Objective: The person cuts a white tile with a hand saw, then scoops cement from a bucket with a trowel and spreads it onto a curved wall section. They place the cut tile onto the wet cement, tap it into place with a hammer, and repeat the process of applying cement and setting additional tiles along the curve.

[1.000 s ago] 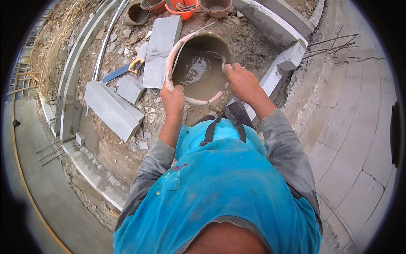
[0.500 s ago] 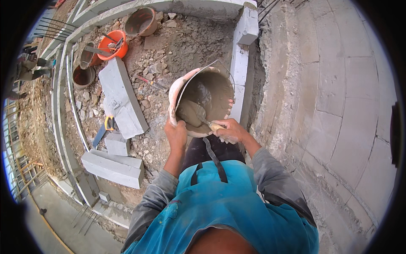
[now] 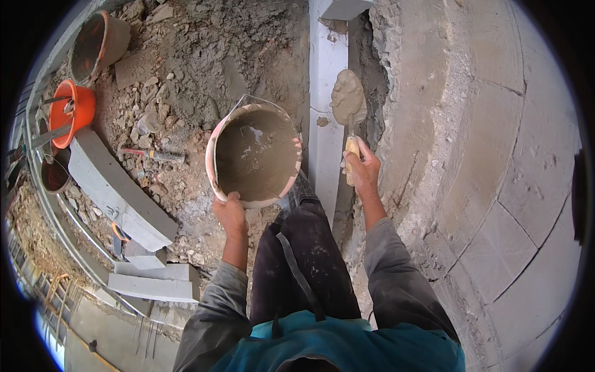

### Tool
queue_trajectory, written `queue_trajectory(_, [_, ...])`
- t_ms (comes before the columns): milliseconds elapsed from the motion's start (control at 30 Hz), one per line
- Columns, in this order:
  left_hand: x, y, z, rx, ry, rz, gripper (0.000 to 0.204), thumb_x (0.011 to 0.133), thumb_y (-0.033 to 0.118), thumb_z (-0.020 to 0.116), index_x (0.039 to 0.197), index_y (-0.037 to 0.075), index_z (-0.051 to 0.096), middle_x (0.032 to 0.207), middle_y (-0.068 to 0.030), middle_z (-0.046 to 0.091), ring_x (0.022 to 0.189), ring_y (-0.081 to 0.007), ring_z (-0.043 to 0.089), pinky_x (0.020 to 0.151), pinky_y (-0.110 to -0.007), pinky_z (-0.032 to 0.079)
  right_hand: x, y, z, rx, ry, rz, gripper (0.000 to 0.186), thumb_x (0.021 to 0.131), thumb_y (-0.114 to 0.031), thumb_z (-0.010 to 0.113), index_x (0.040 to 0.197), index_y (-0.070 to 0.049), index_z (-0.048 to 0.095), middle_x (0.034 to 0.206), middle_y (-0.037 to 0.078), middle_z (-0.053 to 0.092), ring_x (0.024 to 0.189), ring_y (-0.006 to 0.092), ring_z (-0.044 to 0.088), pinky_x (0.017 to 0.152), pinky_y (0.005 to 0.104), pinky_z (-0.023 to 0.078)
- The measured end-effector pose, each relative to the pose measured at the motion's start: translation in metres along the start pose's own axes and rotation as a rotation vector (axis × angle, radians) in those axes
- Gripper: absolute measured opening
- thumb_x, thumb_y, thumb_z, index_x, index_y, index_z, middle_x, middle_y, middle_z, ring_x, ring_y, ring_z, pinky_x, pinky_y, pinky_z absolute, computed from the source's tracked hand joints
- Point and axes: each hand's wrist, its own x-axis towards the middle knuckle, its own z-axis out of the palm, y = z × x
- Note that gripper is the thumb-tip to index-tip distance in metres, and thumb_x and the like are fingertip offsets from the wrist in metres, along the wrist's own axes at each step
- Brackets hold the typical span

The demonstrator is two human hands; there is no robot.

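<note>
My left hand (image 3: 231,214) grips the near rim of a pinkish bucket (image 3: 212,162), its thumb over the edge. Wet grey mortar (image 3: 257,152) lies inside the bucket, and its wire handle stands up at the far side. In my right hand (image 3: 362,166) is the wooden handle of a trowel (image 3: 351,158). A thick heap of mortar covers the trowel's blade, which points away from me. The loaded blade is just right of a row of white blocks (image 3: 325,80), above the gap beside them. Mortar patches mark the blocks' top.
Left of the bucket, a hammer (image 3: 154,155) lies on rubble. Long grey blocks (image 3: 121,192) lie farther left, with a handsaw (image 3: 118,239) beside them. An orange tub (image 3: 79,115) of tools and a dirty bucket (image 3: 102,46) stand at far left. A block wall (image 3: 496,155) rises at right.
My right hand has lifted the trowel out of the bucket, loaded with mortar, and carried it right past the white blocks. The bucket, held by my left hand, sits lower-left in the view.
</note>
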Motion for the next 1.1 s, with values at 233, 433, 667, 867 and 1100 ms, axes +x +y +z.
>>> queue_trajectory(233, [0.023, -0.017, -0.042, -0.009, 0.067, -0.104, 0.017, 0.076, -0.003, 0.053, 0.092, 0.0, 0.059, 0.082, 0.0011, 0.055, 0.073, -0.0094, 0.049, 0.067, -0.025, 0.04, 0.181, -0.027, 0.053, -0.476, 0.115, -0.378, 0.051, 0.076, -0.022, 0.069, 0.124, -0.006, 0.063, 0.089, 0.018, 0.07, 0.082, 0.0311, 0.067, 0.08, 0.0391, 0.051])
queue_trajectory(433, [0.019, -0.014, -0.046, -0.056, 0.162, -0.156, 0.022, 0.076, -0.004, 0.052, 0.096, -0.001, 0.06, 0.088, -0.0009, 0.057, 0.078, -0.0112, 0.052, 0.071, -0.026, 0.042, 0.238, -0.056, 0.035, -0.558, 0.118, -0.173, 0.047, 0.081, -0.023, 0.063, 0.126, -0.009, 0.061, 0.092, 0.02, 0.07, 0.082, 0.0305, 0.07, 0.079, 0.0395, 0.052])
queue_trajectory(667, [0.013, -0.013, -0.039, -0.121, 0.139, -0.216, 0.025, 0.077, -0.004, 0.052, 0.101, -0.001, 0.059, 0.09, -0.0013, 0.058, 0.08, -0.0108, 0.052, 0.074, -0.026, 0.042, 0.253, -0.075, 0.003, -0.674, -0.116, -0.247, 0.05, 0.09, -0.028, 0.056, 0.137, -0.013, 0.054, 0.081, 0.01, 0.064, 0.065, 0.0182, 0.063, 0.058, 0.0351, 0.051])
queue_trajectory(867, [0.018, -0.008, -0.015, -0.185, 0.14, -0.243, 0.023, 0.078, -0.005, 0.052, 0.099, 0.0, 0.059, 0.089, -0.0007, 0.058, 0.079, -0.0104, 0.053, 0.071, -0.026, 0.042, 0.218, -0.041, -0.011, -0.637, -0.148, -0.007, 0.05, 0.09, -0.027, 0.057, 0.138, -0.013, 0.053, 0.076, 0.006, 0.061, 0.056, 0.0142, 0.058, 0.048, 0.0316, 0.048])
queue_trajectory(1100, [0.021, -0.018, -0.007, -0.208, 0.012, -0.165, 0.019, 0.078, -0.005, 0.052, 0.095, 0.0, 0.06, 0.085, -0.0003, 0.057, 0.074, -0.0108, 0.053, 0.067, -0.026, 0.043, 0.107, 0.023, -0.022, -0.603, -0.101, -0.21, 0.045, 0.087, -0.019, 0.061, 0.129, -0.005, 0.055, 0.087, 0.011, 0.064, 0.071, 0.0191, 0.063, 0.061, 0.0349, 0.051])
